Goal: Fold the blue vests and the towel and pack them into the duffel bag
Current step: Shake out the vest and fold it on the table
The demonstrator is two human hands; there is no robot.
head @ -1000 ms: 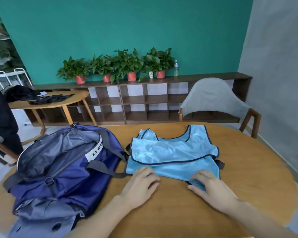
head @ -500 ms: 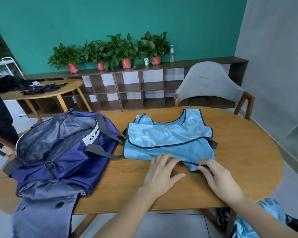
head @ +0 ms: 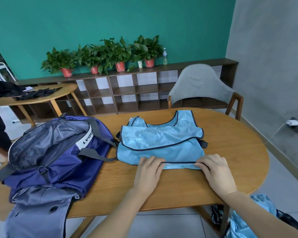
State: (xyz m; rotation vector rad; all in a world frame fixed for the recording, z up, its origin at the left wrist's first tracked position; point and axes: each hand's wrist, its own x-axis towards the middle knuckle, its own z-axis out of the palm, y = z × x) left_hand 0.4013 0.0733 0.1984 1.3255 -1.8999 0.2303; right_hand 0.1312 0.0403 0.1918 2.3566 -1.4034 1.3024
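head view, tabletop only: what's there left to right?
Duffel bag, open → left hand on the near hem of the blue vest → right hand pinching the same hem → bare end of the wooden table. Hands overlap the vest, so it takes no separate place in the order.

Bare table (head: 230, 152) lies open right of the blue vest (head: 158, 143) and along the near edge beneath the hands. The duffel bag (head: 58, 155) blocks the left, its strap just beside the vest; 1 chair (head: 201, 88) stands behind the far edge.
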